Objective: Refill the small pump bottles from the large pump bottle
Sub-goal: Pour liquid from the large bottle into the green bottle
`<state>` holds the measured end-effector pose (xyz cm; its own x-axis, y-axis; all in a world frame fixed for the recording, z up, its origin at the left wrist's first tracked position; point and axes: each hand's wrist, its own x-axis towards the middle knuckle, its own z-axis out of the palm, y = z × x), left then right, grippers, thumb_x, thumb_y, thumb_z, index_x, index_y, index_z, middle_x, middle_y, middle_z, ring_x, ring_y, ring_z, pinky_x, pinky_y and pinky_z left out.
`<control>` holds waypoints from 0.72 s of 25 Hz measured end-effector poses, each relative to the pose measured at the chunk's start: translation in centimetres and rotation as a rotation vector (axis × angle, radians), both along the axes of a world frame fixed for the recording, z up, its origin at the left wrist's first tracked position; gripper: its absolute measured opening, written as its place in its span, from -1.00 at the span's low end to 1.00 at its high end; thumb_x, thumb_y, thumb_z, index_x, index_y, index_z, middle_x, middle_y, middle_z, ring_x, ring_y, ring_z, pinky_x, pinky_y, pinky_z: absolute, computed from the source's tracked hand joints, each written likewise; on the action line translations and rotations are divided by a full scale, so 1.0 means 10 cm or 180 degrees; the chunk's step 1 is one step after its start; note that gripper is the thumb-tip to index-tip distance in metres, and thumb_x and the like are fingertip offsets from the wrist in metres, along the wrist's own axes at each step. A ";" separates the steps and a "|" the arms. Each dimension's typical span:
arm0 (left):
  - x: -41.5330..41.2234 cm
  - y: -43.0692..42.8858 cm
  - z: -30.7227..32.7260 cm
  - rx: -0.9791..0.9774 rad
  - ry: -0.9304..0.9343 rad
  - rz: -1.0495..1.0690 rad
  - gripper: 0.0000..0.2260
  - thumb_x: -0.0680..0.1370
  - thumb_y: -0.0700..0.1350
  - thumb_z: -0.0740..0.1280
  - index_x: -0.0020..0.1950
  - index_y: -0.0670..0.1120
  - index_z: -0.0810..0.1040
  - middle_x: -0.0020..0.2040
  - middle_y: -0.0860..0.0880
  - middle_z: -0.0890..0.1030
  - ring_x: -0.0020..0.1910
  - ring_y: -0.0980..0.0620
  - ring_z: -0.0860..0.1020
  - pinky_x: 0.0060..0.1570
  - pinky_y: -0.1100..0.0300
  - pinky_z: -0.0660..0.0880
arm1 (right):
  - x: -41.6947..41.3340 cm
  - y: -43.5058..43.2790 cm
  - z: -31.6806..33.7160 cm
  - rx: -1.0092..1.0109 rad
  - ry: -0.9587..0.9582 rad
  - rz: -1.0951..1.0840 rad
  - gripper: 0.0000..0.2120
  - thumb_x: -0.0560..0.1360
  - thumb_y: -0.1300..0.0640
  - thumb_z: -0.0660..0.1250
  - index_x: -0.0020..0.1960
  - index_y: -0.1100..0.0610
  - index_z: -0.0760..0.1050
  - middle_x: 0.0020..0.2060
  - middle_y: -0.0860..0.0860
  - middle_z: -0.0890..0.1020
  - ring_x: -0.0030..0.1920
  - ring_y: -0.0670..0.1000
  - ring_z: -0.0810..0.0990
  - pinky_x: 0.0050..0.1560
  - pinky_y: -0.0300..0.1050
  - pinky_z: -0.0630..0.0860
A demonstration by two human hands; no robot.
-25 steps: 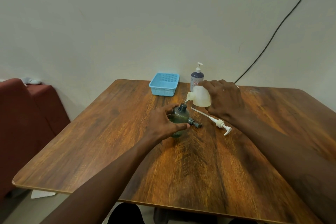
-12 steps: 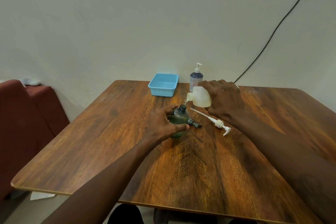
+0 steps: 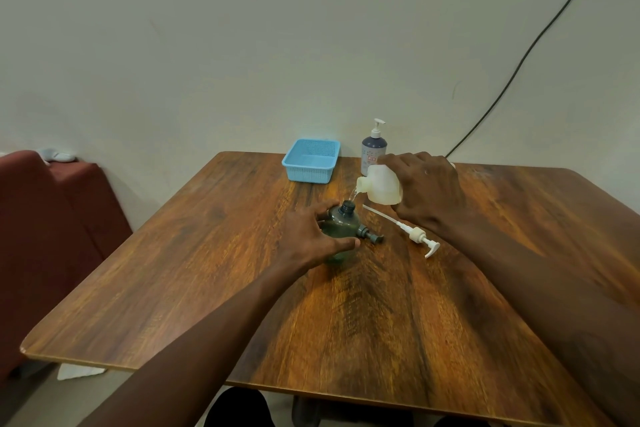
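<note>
Nearest to us, at the lower edge, we see a wooden table point(image 3: 381, 322) with a smooth brown top, dark streaky grain and rounded corners. Two bare forearms reach over it from below.

Toward the middle of the table, the left hand point(image 3: 311, 239) holds a small green bottle point(image 3: 341, 227). This bottle is of dark, half-clear plastic with round shoulders; it stands upright and its neck is open. The fingers and the thumb are curled round its body from the left side. Just beside it on the right lies a dark pump point(image 3: 370, 236); we cannot tell if they touch. A little more to the right lies a white pump point(image 3: 419, 236) with a long thin tube, flat on the wood.

Above this tube, the right hand point(image 3: 426, 194) grips a large white bottle point(image 3: 381, 187) of milky plastic. The back of the hand faces up and the fingers are wrapped over the bottle. It is tilted, neck down to the left, and a thin clear stream point(image 3: 353, 197) runs from it to the green bottle's mouth.

Farther away stands a light blue plastic basket point(image 3: 311, 159), rectangular, with mesh walls. Just right of it a small dark blue bottle point(image 3: 373, 149) stands upright with a white pump on top.

Behind is a pale wall point(image 3: 242, 45) with a black cable point(image 3: 519, 62) running slantwise, and at the left a red-brown sofa point(image 3: 52, 218).
</note>
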<state>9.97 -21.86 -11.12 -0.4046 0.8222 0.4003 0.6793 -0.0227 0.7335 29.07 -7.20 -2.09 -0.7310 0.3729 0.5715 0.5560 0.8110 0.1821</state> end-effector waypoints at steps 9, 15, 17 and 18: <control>0.01 -0.01 0.02 0.0009 0.0000 0.0002 -0.22 0.34 0.15 0.66 0.50 0.00 0.50 0.34 -0.02 0.64 0.26 0.06 0.61 0.20 0.19 0.60 | 0.00 0.00 -0.01 0.0023 0.0013 0.0007 -0.21 0.22 -0.09 0.66 0.38 0.10 0.50 0.14 0.19 0.68 0.05 0.28 0.66 0.06 0.23 0.57; 0.01 -0.02 0.01 0.0004 0.0010 0.0000 -0.20 0.33 0.17 0.66 0.50 0.01 0.50 0.34 -0.03 0.65 0.25 0.07 0.61 0.22 0.10 0.63 | 0.01 0.01 0.00 0.0032 0.0026 0.0019 -0.22 0.23 -0.11 0.65 0.37 0.10 0.50 0.15 0.20 0.68 0.07 0.28 0.65 0.07 0.24 0.58; 0.01 -0.02 0.00 -0.0009 0.0012 -0.0009 -0.20 0.33 0.18 0.66 0.51 0.01 0.50 0.35 -0.03 0.64 0.27 0.04 0.61 0.24 0.06 0.62 | 0.00 0.01 -0.01 0.0052 0.0031 0.0031 -0.22 0.22 -0.11 0.65 0.36 0.10 0.51 0.13 0.20 0.68 0.05 0.29 0.66 0.05 0.25 0.59; 0.01 -0.02 0.00 -0.0011 0.0014 -0.0018 -0.20 0.33 0.18 0.66 0.51 0.01 0.50 0.35 -0.03 0.64 0.28 0.05 0.61 0.25 0.06 0.62 | 0.00 0.01 -0.01 0.0055 0.0037 0.0043 -0.22 0.22 -0.12 0.65 0.35 0.10 0.51 0.13 0.20 0.69 0.04 0.29 0.66 0.05 0.25 0.59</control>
